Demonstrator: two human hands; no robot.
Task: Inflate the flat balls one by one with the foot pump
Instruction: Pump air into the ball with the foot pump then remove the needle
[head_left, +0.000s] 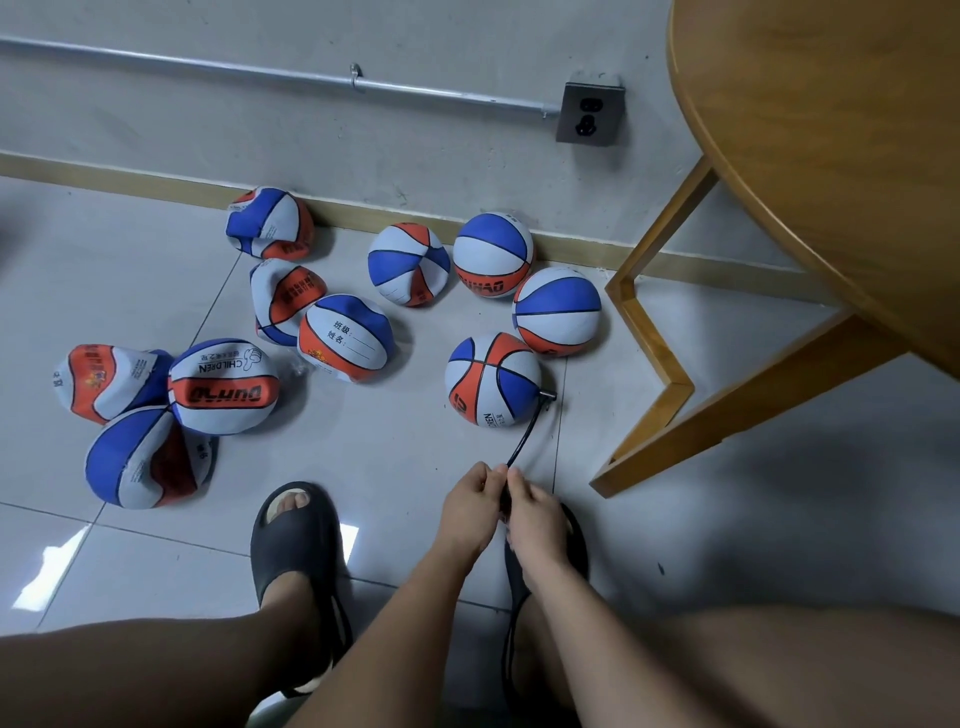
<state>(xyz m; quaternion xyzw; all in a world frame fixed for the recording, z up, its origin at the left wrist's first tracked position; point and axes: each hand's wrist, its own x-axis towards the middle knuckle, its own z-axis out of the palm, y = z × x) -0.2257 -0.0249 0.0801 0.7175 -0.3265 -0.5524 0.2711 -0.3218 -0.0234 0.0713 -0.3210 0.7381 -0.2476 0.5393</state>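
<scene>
The left hand (470, 506) and right hand (535, 519) both pinch the black hose (522, 441) side by side, probably to steady it over the hidden pump. The hose is plugged into a nearly round ball (491, 379) on the floor beside the table leg (654, 332). Crumpled flat balls (223, 387) wait towards the floor's left edge, and rounder ones (493, 254) sit along its far edge.

Black hose (524, 436) pinched by left hand (470, 506) and right hand (535, 512), tip against ball (491, 379)
</scene>
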